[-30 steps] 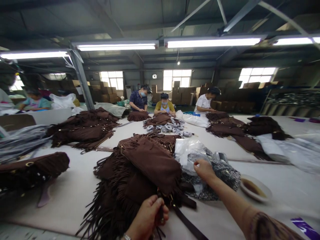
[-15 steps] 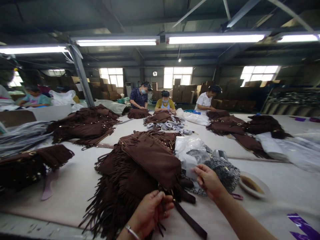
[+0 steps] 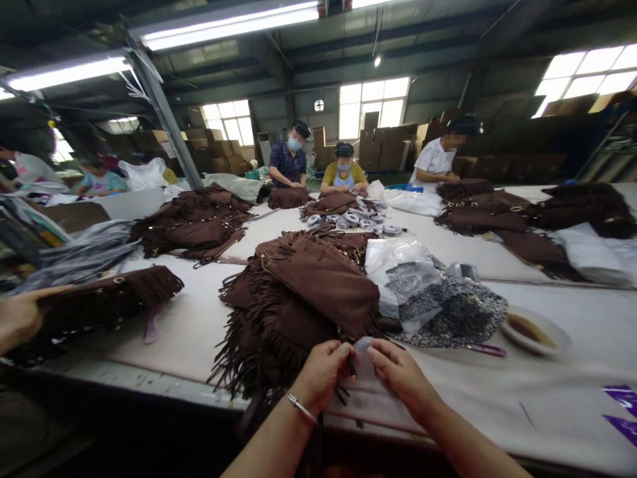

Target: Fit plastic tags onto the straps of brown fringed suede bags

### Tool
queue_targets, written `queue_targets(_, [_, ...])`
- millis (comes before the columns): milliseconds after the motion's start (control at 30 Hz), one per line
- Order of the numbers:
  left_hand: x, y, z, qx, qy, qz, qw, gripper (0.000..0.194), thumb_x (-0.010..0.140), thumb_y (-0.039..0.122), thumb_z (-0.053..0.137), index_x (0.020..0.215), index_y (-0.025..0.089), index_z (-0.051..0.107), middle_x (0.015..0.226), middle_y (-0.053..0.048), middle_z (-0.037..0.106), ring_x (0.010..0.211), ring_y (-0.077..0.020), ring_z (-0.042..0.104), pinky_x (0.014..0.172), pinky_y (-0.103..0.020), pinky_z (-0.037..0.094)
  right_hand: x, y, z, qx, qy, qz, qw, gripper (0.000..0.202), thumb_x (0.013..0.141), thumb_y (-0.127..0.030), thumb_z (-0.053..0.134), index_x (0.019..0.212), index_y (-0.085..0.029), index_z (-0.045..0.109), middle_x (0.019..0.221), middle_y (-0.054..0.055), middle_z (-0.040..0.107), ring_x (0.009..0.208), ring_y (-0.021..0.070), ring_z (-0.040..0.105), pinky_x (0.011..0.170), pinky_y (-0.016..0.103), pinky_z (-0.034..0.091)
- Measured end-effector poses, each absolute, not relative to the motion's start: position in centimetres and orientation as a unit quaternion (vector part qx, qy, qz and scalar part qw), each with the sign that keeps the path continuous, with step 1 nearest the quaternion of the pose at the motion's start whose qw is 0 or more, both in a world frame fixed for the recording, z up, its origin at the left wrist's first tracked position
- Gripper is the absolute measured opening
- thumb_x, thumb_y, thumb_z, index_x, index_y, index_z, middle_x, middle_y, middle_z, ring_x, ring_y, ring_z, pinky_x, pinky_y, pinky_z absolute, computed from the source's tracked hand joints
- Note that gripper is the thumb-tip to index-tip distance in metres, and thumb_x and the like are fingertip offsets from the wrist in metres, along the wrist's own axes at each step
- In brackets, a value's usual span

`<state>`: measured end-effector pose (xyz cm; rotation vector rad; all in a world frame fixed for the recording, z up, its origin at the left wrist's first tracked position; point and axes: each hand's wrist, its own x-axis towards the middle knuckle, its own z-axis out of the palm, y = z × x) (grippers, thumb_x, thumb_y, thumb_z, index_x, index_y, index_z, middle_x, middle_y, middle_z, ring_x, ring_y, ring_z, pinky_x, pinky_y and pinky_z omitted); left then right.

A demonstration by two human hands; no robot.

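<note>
My left hand (image 3: 322,377) is closed in a pinch on a dark brown strap, mostly hidden behind the fingers, with a small metallic spot by the fingertips. A strap end appears to hang below that wrist, beside a silver bracelet (image 3: 301,407). Close to it, my right hand (image 3: 402,380) pinches a small translucent white sheet (image 3: 362,355) between thumb and fingers. Its left edge meets my left fingertips. Just beyond both hands lies a pile of brown fringed bags (image 3: 321,282), zippers showing on the top one.
Right of the pile are clear plastic bags (image 3: 393,259) over black-and-white speckled fabric (image 3: 452,312), and a shallow bowl (image 3: 540,332) with brown contents. At left, another person's hand (image 3: 20,318) touches a fringed bag (image 3: 114,302). Three people work across the table.
My right hand has come from the plastic bags toward my left hand, carrying the translucent sheet. My left hand keeps its pinch. Another person's hand has appeared at left. The view has tilted down.
</note>
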<state>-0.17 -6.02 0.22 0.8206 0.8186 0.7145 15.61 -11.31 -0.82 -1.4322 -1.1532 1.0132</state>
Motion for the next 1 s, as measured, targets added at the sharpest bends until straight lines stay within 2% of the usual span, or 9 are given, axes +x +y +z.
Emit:
queue_targets(67, [0.1,-6.2,0.3,0.386,0.387,0.336,0.767,0.031,0.067,0.04,0.075,0.073,0.013,0.063,0.057,0.003,0.051,0.053,-0.0097,0.046,0.055,-0.025,0.043,15.7,-10.7,0.0,-0.611,-0.507,0.381,0.474,0.035,0.079,-0.049,0.06,0.083,-0.017,0.073,0.077,0.004,0.07,0.073,0.0197,0.06,0.067,0.029,0.046])
queue_targets(167, [-0.2,-6.2,0.7,0.377,0.38,0.322,0.781,0.029,0.068,0.038,0.076,0.074,0.012,0.064,0.063,0.0,0.056,0.058,-0.0116,0.051,0.057,-0.025,0.044,15.9,-10.5,0.4,-0.64,-0.525,0.326,0.457,0.031,0.08,-0.046,0.058,0.075,-0.018,0.073,0.076,0.004,0.07,0.078,0.0219,0.062,0.074,0.031,0.045])
queue_targets(267, [-1.0,-5.7,1.5,0.337,0.356,0.305,0.816,0.027,0.07,0.034,0.076,0.077,0.011,0.064,0.081,-0.008,0.065,0.074,-0.0168,0.06,0.065,-0.028,0.046,16.2,-11.4,0.0,-0.65,-0.539,0.315,0.434,0.029,0.081,-0.043,0.057,0.071,-0.019,0.072,0.073,0.003,0.068,0.074,0.0204,0.061,0.07,0.029,0.044])
queue_targets(367, [-1.3,-5.3,2.1,0.3,0.341,0.309,0.836,0.023,0.073,0.029,0.074,0.084,0.011,0.067,0.095,-0.012,0.067,0.089,-0.0203,0.061,0.072,-0.029,0.046,16.1,-13.0,-0.7,-0.658,-0.551,0.314,0.406,0.027,0.079,-0.04,0.061,0.062,-0.019,0.067,0.067,0.001,0.064,0.069,0.0183,0.058,0.064,0.026,0.042])
queue_targets(600, [0.0,-5.9,2.0,0.278,0.355,0.325,0.831,0.023,0.071,0.03,0.076,0.084,0.013,0.067,0.085,-0.006,0.065,0.08,-0.0161,0.059,0.072,-0.028,0.043,14.9,-14.9,0.0,-0.651,-0.581,0.321,0.368,0.026,0.08,-0.037,0.059,0.061,-0.02,0.063,0.067,0.001,0.062,0.068,0.0174,0.058,0.065,0.026,0.041])
queue_targets(767, [0.0,-6.2,1.8,0.293,0.373,0.324,0.818,0.028,0.068,0.035,0.077,0.083,0.014,0.067,0.083,-0.005,0.065,0.078,-0.0151,0.059,0.07,-0.027,0.042,14.7,-15.0,0.5,-0.645,-0.593,0.321,0.36,0.024,0.082,-0.035,0.057,0.066,-0.02,0.067,0.071,0.001,0.063,0.071,0.0178,0.058,0.067,0.027,0.042])
queue_targets(1000, [-0.5,-6.2,1.7,0.295,0.361,0.326,0.822,0.03,0.068,0.036,0.078,0.084,0.014,0.066,0.083,-0.005,0.064,0.077,-0.0152,0.058,0.067,-0.027,0.043,14.5,-14.7,0.2,-0.645,-0.565,0.36,0.367,0.017,0.078,-0.034,0.062,0.072,-0.02,0.071,0.077,0.001,0.068,0.077,0.0192,0.061,0.072,0.028,0.043])
